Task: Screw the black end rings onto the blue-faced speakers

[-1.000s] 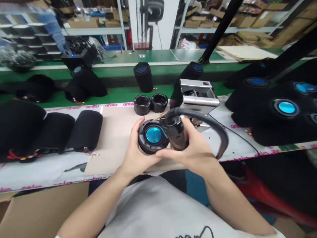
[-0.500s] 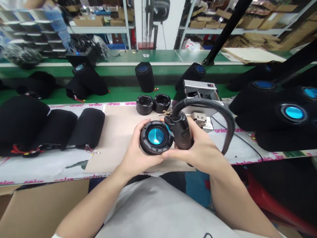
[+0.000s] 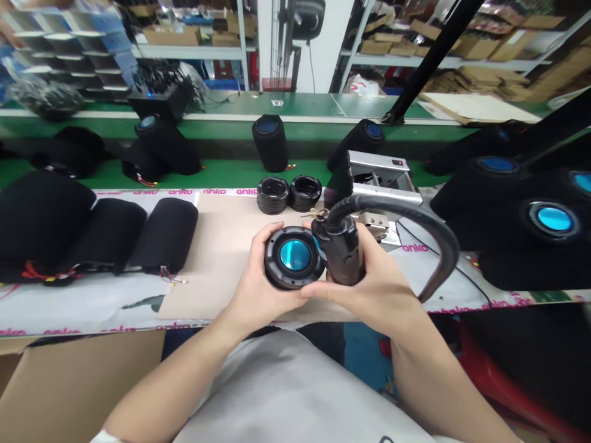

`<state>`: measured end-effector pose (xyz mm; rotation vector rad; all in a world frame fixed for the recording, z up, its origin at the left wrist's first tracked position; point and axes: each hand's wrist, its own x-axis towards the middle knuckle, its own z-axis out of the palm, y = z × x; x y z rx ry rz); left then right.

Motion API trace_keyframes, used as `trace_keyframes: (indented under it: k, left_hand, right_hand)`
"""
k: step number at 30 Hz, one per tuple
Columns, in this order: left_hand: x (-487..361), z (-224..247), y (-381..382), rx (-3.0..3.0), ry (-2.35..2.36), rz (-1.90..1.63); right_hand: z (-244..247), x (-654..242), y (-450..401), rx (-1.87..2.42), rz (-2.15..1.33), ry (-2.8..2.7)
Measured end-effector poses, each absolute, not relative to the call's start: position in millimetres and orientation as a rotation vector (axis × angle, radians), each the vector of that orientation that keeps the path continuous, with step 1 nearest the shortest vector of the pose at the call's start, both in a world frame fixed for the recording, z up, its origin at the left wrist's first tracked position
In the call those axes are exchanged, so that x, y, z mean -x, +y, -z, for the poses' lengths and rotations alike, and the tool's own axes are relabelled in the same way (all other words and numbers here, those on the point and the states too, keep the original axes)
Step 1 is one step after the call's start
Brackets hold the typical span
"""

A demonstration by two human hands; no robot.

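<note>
A round black speaker (image 3: 276, 271) with a shiny blue centre faces up above the cardboard mat. My left hand (image 3: 253, 289) is wrapped round its left side. Closed round the dark body of an electric screwdriver (image 3: 344, 255) is my right hand (image 3: 376, 271), its thumb reaching to the speaker's lower right edge. A thick ribbed cable curves from the screwdriver's top out to the right. The tool's tip is hidden from above. Just behind the hands, two stacks of black rings (image 3: 273, 195) stand side by side.
Behind my right hand is a silver screw feeder (image 3: 381, 172). Black fabric-covered cylinders (image 3: 170, 237) with loose wires lie at the left; several blue-ended speakers (image 3: 554, 218) crowd the right. A black speaker (image 3: 270, 144) stands on the green bench. A dark pole slants at the upper right.
The view has shifted slightly. Both hands keep their grip on the speaker and the screwdriver, and the screwdriver's cable loop now sits a little lower and farther right.
</note>
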<state>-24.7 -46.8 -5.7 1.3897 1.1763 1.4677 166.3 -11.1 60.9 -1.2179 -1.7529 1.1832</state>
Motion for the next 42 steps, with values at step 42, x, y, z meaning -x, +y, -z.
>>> trace_keyframes:
  k: [42]
  left_hand:
    - [32, 7, -40, -1.556, 1.167, -1.495]
  right_hand:
    - [-74, -179, -13, 1.411, -1.283, -1.615]
